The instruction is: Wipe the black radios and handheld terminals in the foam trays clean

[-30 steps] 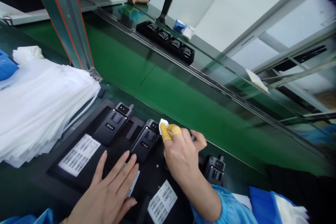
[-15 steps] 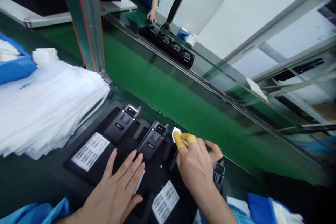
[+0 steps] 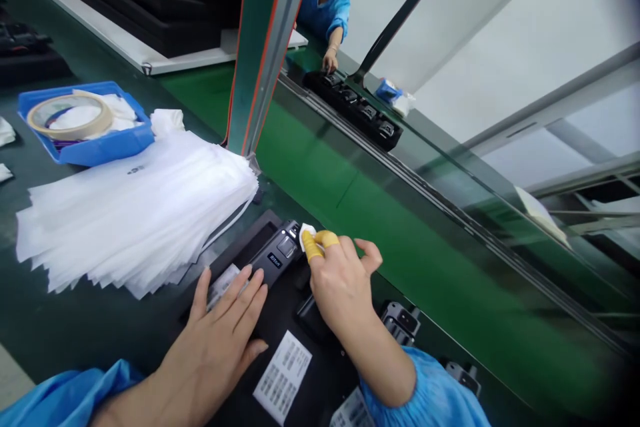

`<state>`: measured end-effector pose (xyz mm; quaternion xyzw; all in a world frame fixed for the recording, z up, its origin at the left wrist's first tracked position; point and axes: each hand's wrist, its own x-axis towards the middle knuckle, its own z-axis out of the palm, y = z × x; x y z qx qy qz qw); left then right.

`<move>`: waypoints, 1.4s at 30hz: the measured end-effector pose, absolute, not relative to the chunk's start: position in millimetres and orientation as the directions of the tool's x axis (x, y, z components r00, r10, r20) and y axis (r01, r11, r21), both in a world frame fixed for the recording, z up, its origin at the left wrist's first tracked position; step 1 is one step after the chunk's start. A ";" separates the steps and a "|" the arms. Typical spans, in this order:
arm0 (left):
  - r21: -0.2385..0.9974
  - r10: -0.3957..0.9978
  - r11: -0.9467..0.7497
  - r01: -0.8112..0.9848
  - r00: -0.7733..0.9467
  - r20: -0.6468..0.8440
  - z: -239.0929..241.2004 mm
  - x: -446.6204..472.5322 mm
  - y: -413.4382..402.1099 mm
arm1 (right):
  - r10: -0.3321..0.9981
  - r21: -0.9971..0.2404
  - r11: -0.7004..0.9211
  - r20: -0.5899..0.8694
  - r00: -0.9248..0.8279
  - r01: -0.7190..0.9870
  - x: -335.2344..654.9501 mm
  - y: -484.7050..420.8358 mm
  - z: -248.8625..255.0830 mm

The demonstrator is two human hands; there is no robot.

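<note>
Yellow covers sit on the fingertips of my right hand [image 3: 343, 280], which pinches a small white cloth [image 3: 306, 236] against the top end of a black handheld radio [image 3: 273, 260] marked "Riton". My left hand [image 3: 220, 340] lies flat with fingers stretched, over the lower end of that radio and a barcode label sheet [image 3: 220, 285]. Beneath is a black foam tray [image 3: 267, 320]. Another radio [image 3: 311, 313] is partly hidden under my right hand, and a further radio [image 3: 400, 321] lies beyond my right forearm. A second label sheet [image 3: 284, 373] rests nearer me.
A stack of white sheets or bags [image 3: 135, 207] lies to the left, beside a blue bin [image 3: 117, 147] holding a tape roll [image 3: 75, 117]. A metal post [image 3: 265, 60] rises behind. Across the green belt [image 3: 330, 193], a co-worker's hand [image 3: 330, 60] touches another black tray [image 3: 350, 107].
My right hand and the cloth have moved left, to the top of the leftmost radio. My left hand stays flat on the tray. The view has swung left, bringing in more of the blue bin.
</note>
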<state>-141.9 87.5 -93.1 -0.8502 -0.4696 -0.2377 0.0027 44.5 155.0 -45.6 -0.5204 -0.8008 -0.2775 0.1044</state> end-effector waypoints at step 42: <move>0.585 0.998 -0.062 0.809 0.055 0.029 -26.8 -102.0 138.5 | 0.654 -0.373 0.012 0.705 0.275 0.928 108.8 -117.7 -120.1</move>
